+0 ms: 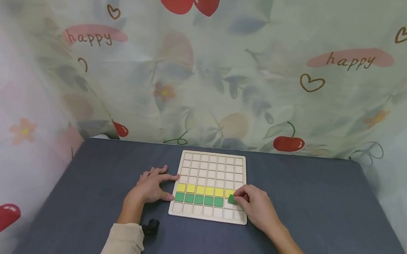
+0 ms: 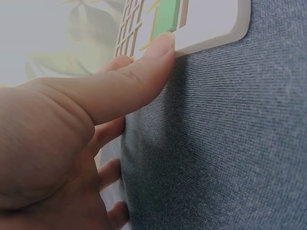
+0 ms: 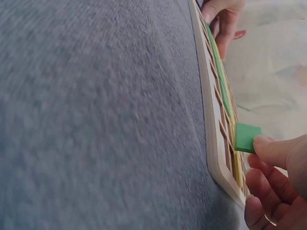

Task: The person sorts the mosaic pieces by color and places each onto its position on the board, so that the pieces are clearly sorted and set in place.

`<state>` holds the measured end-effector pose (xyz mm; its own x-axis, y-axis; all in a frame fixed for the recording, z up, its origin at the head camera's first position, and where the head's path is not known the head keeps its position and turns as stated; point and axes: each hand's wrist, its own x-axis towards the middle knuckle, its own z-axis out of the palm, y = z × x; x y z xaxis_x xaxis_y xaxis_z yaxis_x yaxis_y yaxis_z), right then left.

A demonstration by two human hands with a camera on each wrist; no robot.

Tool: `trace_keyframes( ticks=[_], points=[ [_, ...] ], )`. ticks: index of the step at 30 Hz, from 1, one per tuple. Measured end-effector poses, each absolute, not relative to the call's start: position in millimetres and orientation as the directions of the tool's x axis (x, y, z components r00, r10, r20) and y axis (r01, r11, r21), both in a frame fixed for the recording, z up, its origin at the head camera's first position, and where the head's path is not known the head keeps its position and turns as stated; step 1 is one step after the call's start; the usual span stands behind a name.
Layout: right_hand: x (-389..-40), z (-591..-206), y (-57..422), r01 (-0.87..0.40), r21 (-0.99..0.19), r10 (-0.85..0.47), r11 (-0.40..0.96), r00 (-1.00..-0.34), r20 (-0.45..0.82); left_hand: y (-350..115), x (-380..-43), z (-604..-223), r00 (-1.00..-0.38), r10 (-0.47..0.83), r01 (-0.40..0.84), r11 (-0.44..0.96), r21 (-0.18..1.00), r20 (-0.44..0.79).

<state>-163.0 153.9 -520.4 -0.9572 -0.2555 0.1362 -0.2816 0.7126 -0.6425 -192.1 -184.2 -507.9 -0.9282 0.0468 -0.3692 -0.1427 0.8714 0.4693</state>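
Observation:
A pale wooden grid board (image 1: 213,167) lies on the table, its square cells edged by thin grooves. One row holds yellow tiles (image 1: 199,190); the row nearer the person holds several green tiles (image 1: 198,199). My right hand (image 1: 260,208) pinches a loose green tile (image 3: 247,137) between thumb and fingers, tilted over the right end of the green row. My left hand (image 1: 149,187) rests beside the board with fingers spread, its thumb (image 2: 139,81) touching the left edge near the green row. Below the green row runs a row of bare cells.
A dark grey-blue cloth covers the table (image 1: 100,182). Behind it hangs a patterned curtain (image 1: 214,80) with cherries and lettering, and more curtain stands at both sides. Black wrist devices (image 1: 150,227) sit by each sleeve.

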Motion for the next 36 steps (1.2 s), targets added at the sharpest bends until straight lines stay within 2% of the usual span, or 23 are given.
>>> trace_keyframes(
  ticks=[17,28,36],
  points=[
    [-161,-523,143,-0.318,-0.564,-0.299,0.762,-0.945,0.130,-183,-192,-508,-0.928,0.045,-0.145,0.871,0.470,-0.370],
    [-156,-525,142,-0.393,-0.472,-0.342,0.789,-0.919,0.194,-181,-192,-509,-0.927,0.045,-0.145,0.873,0.466,-0.372],
    [-155,-527,140,-0.391,-0.460,-0.344,0.797,-0.920,0.187,-181,-190,-506,-0.927,0.038,-0.151,0.872,0.466,-0.373]
  ],
)
